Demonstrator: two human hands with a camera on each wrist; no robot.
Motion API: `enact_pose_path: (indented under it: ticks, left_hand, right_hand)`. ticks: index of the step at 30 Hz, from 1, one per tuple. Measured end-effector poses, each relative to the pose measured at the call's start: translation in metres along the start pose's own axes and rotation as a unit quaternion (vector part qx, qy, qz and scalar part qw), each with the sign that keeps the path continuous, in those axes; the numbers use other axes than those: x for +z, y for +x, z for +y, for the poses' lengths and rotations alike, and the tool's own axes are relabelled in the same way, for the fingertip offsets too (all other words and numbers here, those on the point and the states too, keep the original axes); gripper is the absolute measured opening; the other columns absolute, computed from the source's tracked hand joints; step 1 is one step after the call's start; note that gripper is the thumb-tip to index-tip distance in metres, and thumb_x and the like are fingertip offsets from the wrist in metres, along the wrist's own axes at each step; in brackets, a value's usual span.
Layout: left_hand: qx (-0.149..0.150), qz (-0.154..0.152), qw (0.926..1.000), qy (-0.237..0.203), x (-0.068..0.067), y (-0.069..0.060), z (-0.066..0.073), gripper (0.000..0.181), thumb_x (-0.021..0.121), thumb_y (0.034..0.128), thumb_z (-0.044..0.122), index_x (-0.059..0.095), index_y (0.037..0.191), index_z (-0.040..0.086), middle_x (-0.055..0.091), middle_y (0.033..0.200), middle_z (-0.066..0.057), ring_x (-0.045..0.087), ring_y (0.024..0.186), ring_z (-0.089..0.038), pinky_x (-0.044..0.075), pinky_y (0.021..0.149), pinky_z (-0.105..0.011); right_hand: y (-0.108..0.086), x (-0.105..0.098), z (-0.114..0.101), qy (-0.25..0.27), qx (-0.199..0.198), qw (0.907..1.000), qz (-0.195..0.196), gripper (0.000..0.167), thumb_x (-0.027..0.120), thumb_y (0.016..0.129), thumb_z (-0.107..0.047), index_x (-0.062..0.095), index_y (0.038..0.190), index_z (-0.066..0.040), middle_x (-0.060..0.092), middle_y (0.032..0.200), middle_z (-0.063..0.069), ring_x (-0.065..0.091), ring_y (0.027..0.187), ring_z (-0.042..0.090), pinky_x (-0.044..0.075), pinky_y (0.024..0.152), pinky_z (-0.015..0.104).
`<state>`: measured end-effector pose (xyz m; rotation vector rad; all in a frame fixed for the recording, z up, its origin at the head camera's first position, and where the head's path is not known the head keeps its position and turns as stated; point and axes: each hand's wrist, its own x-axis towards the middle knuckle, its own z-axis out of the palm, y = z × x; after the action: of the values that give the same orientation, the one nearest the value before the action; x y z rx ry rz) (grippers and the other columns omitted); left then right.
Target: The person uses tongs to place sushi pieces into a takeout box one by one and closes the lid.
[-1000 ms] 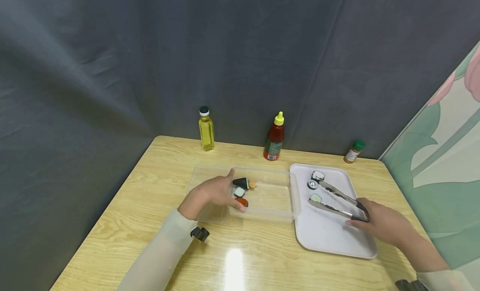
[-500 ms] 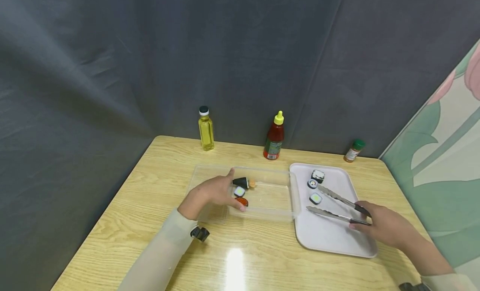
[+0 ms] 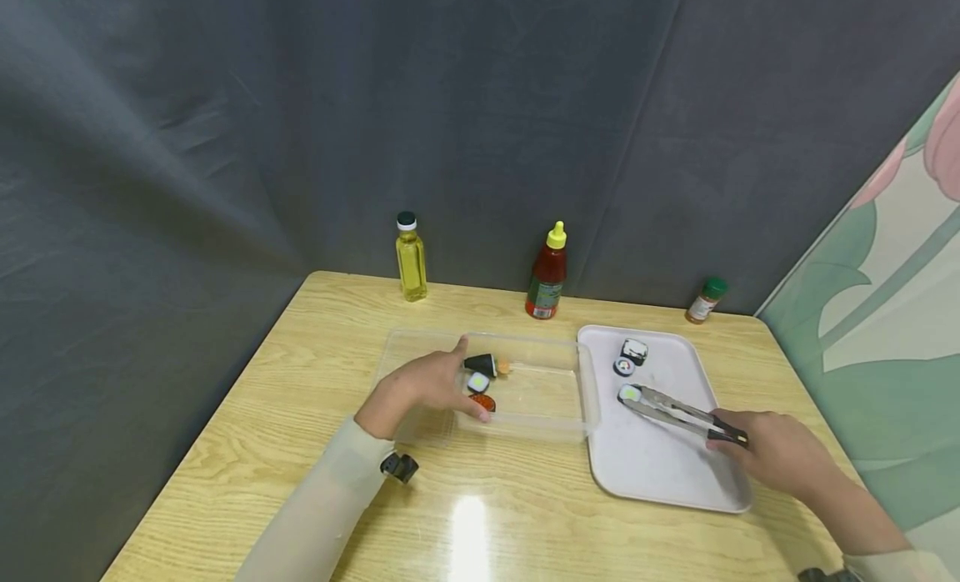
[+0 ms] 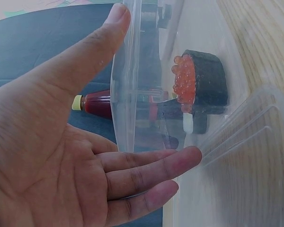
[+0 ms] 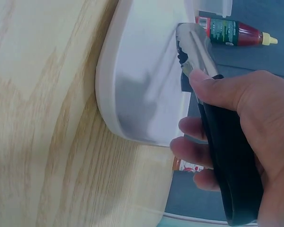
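Note:
My left hand (image 3: 420,386) lies at the left end of a clear plastic container (image 3: 555,432), thumb and fingers extended and spread across it. Inside are a dark cone-shaped hand roll (image 3: 480,364), a green-centred sushi roll (image 3: 477,383) and an orange roe sushi (image 3: 483,403), large in the left wrist view (image 4: 208,80). My right hand (image 3: 772,449) grips black-handled metal tongs (image 3: 678,415). Their tips close around another green-centred sushi roll (image 3: 628,393) at the tray (image 3: 660,490); whether it is lifted I cannot tell. Two more sushi rolls, one round (image 3: 623,366) and one squarish (image 3: 634,351), sit behind it.
Along the table's back edge stand an oil bottle (image 3: 412,265), a red sauce bottle (image 3: 546,286) with a yellow cap, and a small green-capped spice jar (image 3: 705,303). A clear flat lid-like piece (image 3: 401,344) extends left from the container. Dark cloth hangs behind.
The tongs pulled back from around the rolls, then their tips came together on the front green-centred sushi roll. My left hand and the container have stayed in place.

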<state>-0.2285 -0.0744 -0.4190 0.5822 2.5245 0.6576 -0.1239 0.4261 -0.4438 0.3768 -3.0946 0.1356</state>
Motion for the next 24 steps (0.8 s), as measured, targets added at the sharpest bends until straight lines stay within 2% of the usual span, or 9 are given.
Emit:
enact_pose_path:
  ticks: [4,6,11,19,24]
  left_hand:
    - [-0.001,-0.004,1.0,0.0,0.0,0.001,0.0,0.138,0.087,0.0813,0.061,-0.005,0.17,0.007,0.074,0.107,-0.008,0.068,0.097,-0.016,0.057,0.097,-0.041]
    - [-0.001,-0.004,1.0,0.0,0.0,0.0,0.001,0.138,0.086,0.0813,0.061,-0.005,0.17,0.007,0.075,0.113,-0.009,0.07,0.102,-0.018,0.057,0.099,-0.042]
    - [-0.004,-0.002,1.0,-0.002,0.001,0.0,0.002,0.138,0.086,0.0811,0.062,-0.004,0.17,0.007,0.066,0.144,-0.018,0.069,0.123,-0.025,0.056,0.105,-0.045]
    - [-0.004,0.0,1.0,-0.007,0.001,0.0,0.001,0.138,0.087,0.0808,0.06,-0.003,0.17,0.006,0.063,0.148,-0.019,0.067,0.125,-0.027,0.055,0.108,-0.047]
    - [-0.003,-0.001,1.0,-0.008,0.001,0.0,0.001,0.139,0.088,0.0808,0.06,-0.004,0.17,0.005,0.071,0.132,-0.015,0.069,0.113,-0.02,0.056,0.104,-0.045]
  right_hand:
    - [-0.002,0.0,-0.002,0.005,-0.004,0.9999,0.016,0.05,0.086,0.087,-0.037,0.078,0.122,-0.002,0.08,0.089,0.008,0.051,0.065,0.009,0.041,0.056,0.033]
    - [-0.002,0.0,-0.004,0.009,-0.01,0.9995,0.027,0.05,0.086,0.087,-0.037,0.078,0.121,-0.002,0.081,0.093,0.011,0.052,0.065,0.008,0.041,0.056,0.031]
    - [-0.002,-0.003,-0.01,0.022,-0.017,0.998,0.057,0.047,0.087,0.087,-0.035,0.079,0.121,-0.003,0.081,0.095,0.012,0.045,0.062,0.005,0.034,0.053,0.025]
    - [0.001,-0.018,-0.024,0.038,-0.033,0.9935,0.102,0.048,0.09,0.084,-0.03,0.079,0.121,-0.001,0.08,0.089,0.008,0.038,0.058,0.0,0.032,0.052,0.022]
    - [0.006,-0.026,-0.035,0.054,-0.047,0.9919,0.105,0.047,0.089,0.085,-0.029,0.079,0.121,-0.001,0.079,0.087,0.003,0.037,0.057,-0.003,0.033,0.052,0.021]
